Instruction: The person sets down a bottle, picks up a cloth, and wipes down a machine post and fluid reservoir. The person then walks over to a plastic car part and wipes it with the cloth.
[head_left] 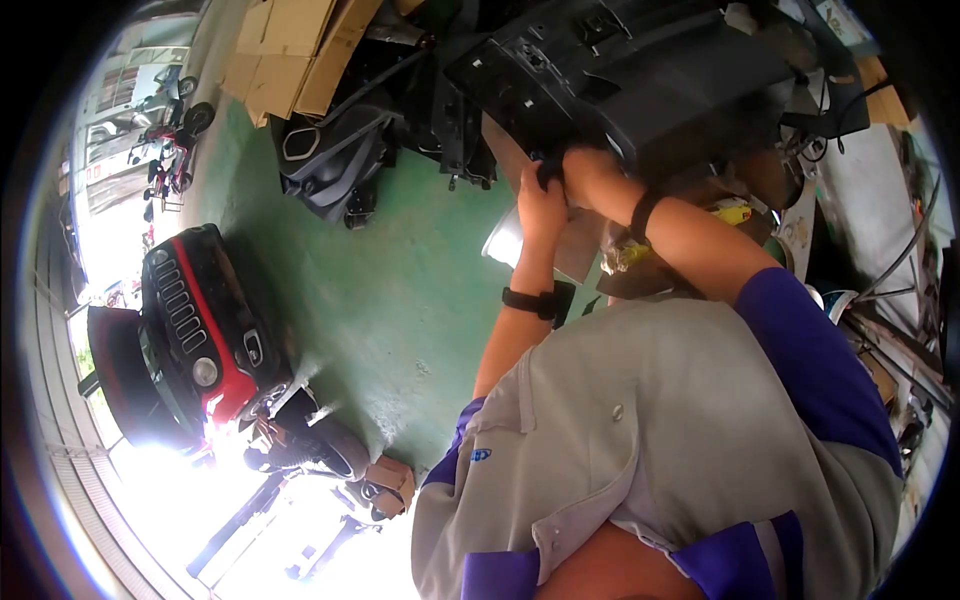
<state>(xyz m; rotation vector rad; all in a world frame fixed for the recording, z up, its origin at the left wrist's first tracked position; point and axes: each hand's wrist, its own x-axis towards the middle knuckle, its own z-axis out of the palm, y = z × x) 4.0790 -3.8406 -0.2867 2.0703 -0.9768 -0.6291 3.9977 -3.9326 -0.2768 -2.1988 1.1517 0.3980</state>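
My left hand [541, 208] is closed around a small black piece [547, 176] whose kind I cannot make out. Close beside it, my right hand [592, 178] is smeared by motion, and its fingers are hidden. Both hands are near the lower edge of a large black plastic panel [655, 100], which looks like a vehicle dashboard. Under my forearms lies a flat brownish sheet [578, 245]. A yellow packet [733, 214] shows past my right forearm.
Black plastic vehicle parts [335, 165] lie on the green floor [370, 290] beside cardboard [280, 50]. A red and black jeep-like vehicle [205, 330] stands at the left, with a small carton [392, 482] below it. Cables and clutter [890, 290] line the right side.
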